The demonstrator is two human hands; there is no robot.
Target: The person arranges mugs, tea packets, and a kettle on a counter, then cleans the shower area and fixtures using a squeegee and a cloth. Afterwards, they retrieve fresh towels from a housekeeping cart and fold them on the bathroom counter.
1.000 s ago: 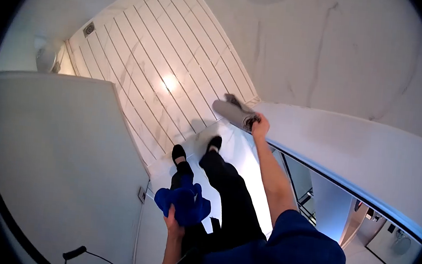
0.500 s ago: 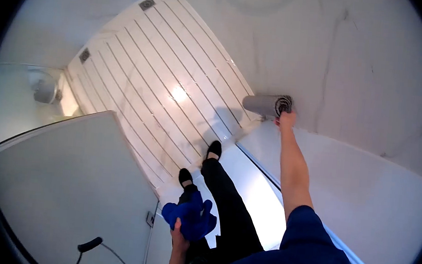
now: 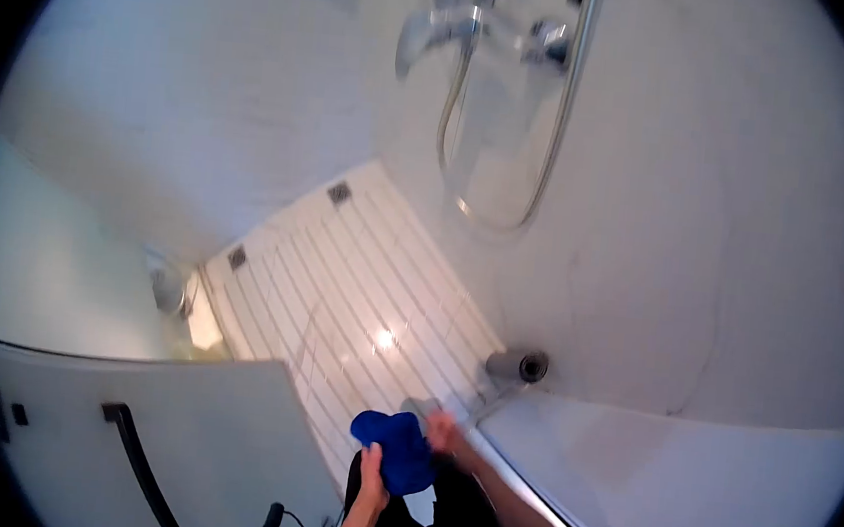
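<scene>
A blue cloth is at 6 o'clock in the view, above the person's dark-clothed legs. The left hand, at the cloth's 7 o'clock, grips it. The right hand, at its 2 o'clock, is blurred; whether it touches the cloth, or is open or closed, I cannot tell. Toward 1 to 2 o'clock from the cloth, a grey roll shows its coiled end, beside the grooved shower floor. A white ledge lies at 3 o'clock, a black door handle at 9, and a chrome tap at 12.
</scene>
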